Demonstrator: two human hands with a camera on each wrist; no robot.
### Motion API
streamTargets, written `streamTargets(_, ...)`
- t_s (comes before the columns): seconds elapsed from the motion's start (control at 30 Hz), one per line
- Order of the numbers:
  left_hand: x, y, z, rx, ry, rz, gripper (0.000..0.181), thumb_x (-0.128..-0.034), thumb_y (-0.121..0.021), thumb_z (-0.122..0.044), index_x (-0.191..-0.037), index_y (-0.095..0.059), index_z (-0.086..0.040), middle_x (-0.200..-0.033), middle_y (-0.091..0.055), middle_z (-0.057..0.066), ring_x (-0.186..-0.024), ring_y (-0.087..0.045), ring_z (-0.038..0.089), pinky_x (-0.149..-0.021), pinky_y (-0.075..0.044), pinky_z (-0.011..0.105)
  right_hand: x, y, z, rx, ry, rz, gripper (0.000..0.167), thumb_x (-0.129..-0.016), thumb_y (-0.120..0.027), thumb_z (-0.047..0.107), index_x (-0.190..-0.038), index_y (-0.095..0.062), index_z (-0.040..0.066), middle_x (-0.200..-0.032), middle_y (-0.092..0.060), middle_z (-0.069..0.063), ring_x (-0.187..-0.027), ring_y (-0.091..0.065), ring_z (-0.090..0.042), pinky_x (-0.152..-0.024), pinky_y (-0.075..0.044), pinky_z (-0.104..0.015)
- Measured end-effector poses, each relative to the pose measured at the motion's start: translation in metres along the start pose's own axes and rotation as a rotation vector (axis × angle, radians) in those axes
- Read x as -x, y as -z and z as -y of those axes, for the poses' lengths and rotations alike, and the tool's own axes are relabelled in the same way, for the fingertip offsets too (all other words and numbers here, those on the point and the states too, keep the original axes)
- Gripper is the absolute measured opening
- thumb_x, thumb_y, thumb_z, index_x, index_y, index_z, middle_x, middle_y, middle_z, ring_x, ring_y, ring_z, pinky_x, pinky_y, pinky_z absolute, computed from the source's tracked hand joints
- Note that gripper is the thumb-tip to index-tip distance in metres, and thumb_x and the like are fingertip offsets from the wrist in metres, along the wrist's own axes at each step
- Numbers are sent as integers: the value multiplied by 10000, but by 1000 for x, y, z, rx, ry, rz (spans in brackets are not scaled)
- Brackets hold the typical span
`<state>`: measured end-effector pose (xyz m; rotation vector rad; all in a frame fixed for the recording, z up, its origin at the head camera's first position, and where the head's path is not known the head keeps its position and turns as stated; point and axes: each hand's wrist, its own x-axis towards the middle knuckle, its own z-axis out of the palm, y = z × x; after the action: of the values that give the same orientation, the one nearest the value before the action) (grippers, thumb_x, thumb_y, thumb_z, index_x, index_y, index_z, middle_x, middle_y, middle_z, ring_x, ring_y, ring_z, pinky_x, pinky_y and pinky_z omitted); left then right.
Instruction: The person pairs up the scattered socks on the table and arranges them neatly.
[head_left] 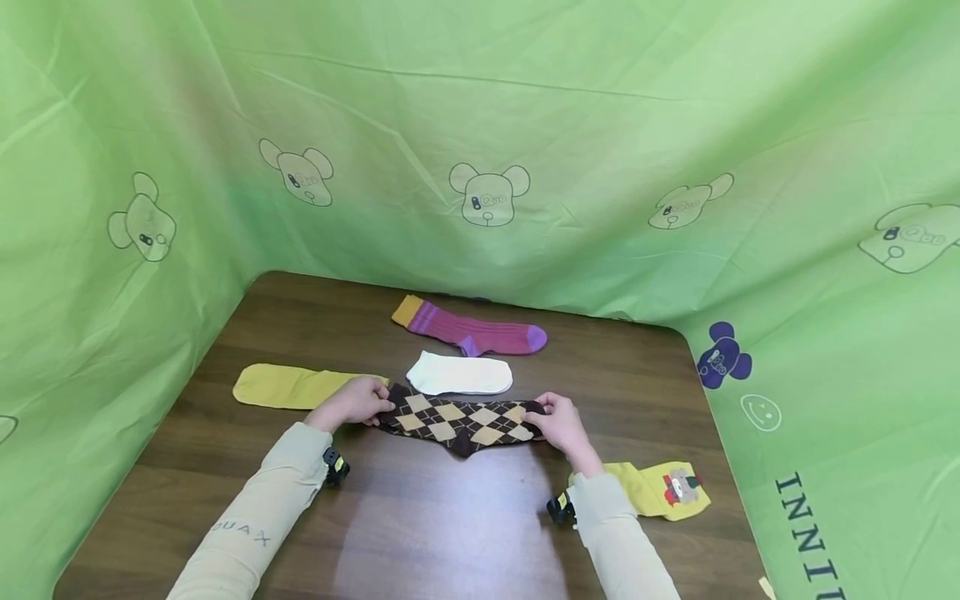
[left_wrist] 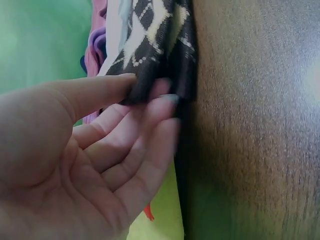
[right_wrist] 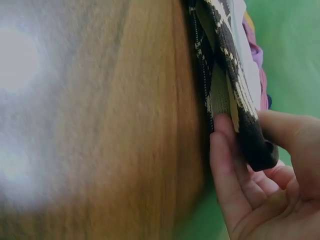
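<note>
A dark brown argyle sock [head_left: 461,421] with tan and cream diamonds stretches sideways between both hands, its dark heel toward the person. My left hand [head_left: 362,400] pinches its left end; in the left wrist view the thumb lies on top of the dark fabric [left_wrist: 150,60], the other fingers beneath. At the opposite end my right hand [head_left: 561,421] pinches the sock between thumb and fingers. The layers gape apart along the near edge of the sock [right_wrist: 245,115] in the right wrist view. Just behind it lies a white ankle sock [head_left: 461,374].
A pink-purple sock with a yellow cuff [head_left: 480,332] lies at the back. One yellow sock [head_left: 277,386] is by the left hand, partly covered. Another yellow sock with an animal picture [head_left: 660,490] lies under the right forearm. Green printed cloth [head_left: 487,108] walls the wooden table [head_left: 630,367].
</note>
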<state>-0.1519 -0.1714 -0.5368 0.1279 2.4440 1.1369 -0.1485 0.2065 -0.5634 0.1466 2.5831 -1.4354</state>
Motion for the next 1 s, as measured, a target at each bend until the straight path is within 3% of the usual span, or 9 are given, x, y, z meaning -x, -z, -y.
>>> streamTargets(0.13, -4, -2, -2, -113, -47, -57, 116, -893, -760, -111, -826, -710, -31, -658, -620, 2, -570, -581, 117, -580, -509, 292, -2, 5, -2, 21, -12, -23, 156, -828, -781, 28, -874, -636, -5, -797, -719, -118, -646, -680, -200, -546, -579, -326)
streamTargets(0.27, -7, -5, -4, -217, -78, -82, 136, -865, -794, -139, -777, -717, -69, -658, -612, -37, -611, -563, 122, -635, -488, 314, -3, 6, -4, 9, -27, -21, 146, -847, -768, 27, -864, -627, -9, -779, -710, -128, -567, -676, -211, -479, -569, -333)
streamTargets(0.5, -6, -5, -11, -219, -39, -22, 167, -844, -806, -77, -763, -662, -53, -635, -611, -6, -558, -595, 124, -573, -499, 286, -5, 8, -7, 62, -56, 26, 158, -888, -761, 91, -876, -624, 12, -684, -679, -99, -455, -643, -185, -430, -531, -296)
streamTargets(0.67, -9, -5, -11, -223, -20, -33, 182, -840, -812, -73, -939, -674, -5, -759, -625, 42, -631, -598, 153, -616, -502, 299, -5, 10, -6, 126, -29, 55, 189, -870, -794, 147, -849, -644, 34, -660, -689, -63, -473, -650, -181, -425, -494, -265)
streamTargets(0.8, -11, -4, -10, -243, -29, -59, 395, -836, -816, -78, -1194, -665, -6, -900, -630, 95, -675, -582, 181, -642, -502, 324, -5, 10, -5, 145, -13, 87, 202, -851, -815, 152, -829, -645, 46, -687, -709, -54, -502, -669, -195, -454, -505, -267)
streamTargets(0.87, -12, -4, -9, -258, -30, -50, 418, -833, -817, -75, -1217, -665, -16, -918, -633, 103, -661, -589, 189, -631, -509, 326, -6, 11, -5, 147, -14, 98, 205, -848, -821, 151, -822, -644, 51, -694, -713, -53, -510, -674, -197, -469, -514, -267)
streamTargets(1.0, -13, -4, -8, -273, -19, -32, 334, -823, -825, -70, -1120, -680, -25, -889, -622, 79, -677, -591, 185, -623, -511, 309, -7, 12, -4, 153, -27, 99, 213, -840, -832, 154, -817, -645, 55, -690, -712, -45, -515, -675, -188, -485, -518, -263)
